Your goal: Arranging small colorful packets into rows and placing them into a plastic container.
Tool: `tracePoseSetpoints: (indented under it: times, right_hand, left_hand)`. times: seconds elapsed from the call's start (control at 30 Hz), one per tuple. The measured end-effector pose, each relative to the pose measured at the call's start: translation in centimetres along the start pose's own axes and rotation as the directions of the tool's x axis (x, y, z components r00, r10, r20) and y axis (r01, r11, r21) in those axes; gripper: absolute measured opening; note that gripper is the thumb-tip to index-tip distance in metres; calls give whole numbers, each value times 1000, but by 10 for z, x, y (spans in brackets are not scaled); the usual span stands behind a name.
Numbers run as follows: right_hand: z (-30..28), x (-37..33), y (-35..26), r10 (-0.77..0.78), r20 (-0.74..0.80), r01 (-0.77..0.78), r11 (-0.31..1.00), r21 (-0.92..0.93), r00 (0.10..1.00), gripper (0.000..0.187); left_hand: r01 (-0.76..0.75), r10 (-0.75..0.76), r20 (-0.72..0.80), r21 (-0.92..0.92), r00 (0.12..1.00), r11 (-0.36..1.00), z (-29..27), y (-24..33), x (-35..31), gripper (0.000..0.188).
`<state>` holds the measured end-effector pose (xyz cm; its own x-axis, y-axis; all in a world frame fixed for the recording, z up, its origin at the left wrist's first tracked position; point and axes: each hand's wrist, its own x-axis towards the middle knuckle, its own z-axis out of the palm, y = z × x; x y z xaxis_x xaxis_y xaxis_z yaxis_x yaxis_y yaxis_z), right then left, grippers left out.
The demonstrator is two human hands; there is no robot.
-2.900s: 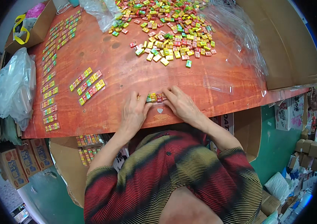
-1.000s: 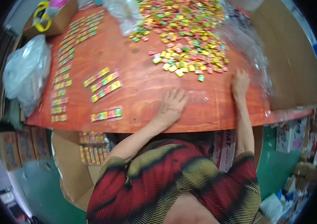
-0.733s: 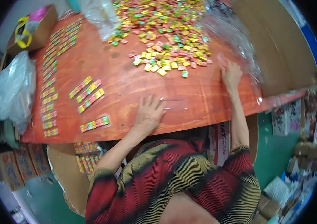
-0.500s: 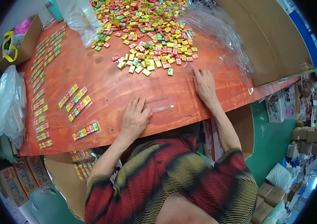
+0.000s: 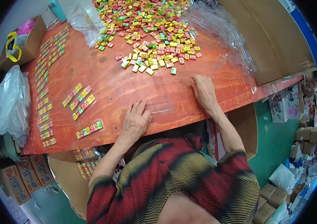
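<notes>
L hand point(image 5: 135, 121) flat, fingers spread, palm down on surface point(image 5: 128, 86), holds nothing | clear sleeve point(image 5: 161, 110) just beside its fingertips | R hand point(image 5: 204, 92) open, flat, empty, near surface edge by clear film pile point(image 5: 222, 33) | loose coloured candy heap point(image 5: 151, 33) beyond | packed candy strips point(image 5: 80, 100) to L

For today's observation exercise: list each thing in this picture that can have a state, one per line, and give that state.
left hand: flat on the table, fingers spread, holding nothing
right hand: flat on the table, empty
clear wrapper: lying flat, empty, beside the left hand
candy pile: loose, unsorted
packed candy strips: filled, laid in rows
cardboard box: open
clear plastic bag: bulging, hanging off the table edge
</notes>
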<state>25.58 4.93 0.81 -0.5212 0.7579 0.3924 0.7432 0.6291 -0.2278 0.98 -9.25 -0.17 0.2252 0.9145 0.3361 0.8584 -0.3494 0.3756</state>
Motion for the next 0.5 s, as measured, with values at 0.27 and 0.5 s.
tracePoseSetpoints:
  times: [0.27,0.5]
  right_hand:
    - [6,-32,-49,-225,63,215,967,133,972,22]
    - [-4,13,-40,106,123,-127,975,184,987,26]
  left_hand:
    - [61,-60,-13,9,998,998,-8,-11,-11,21]
    - [62,-53,-114,80,992,995,-18,-21,10,29]
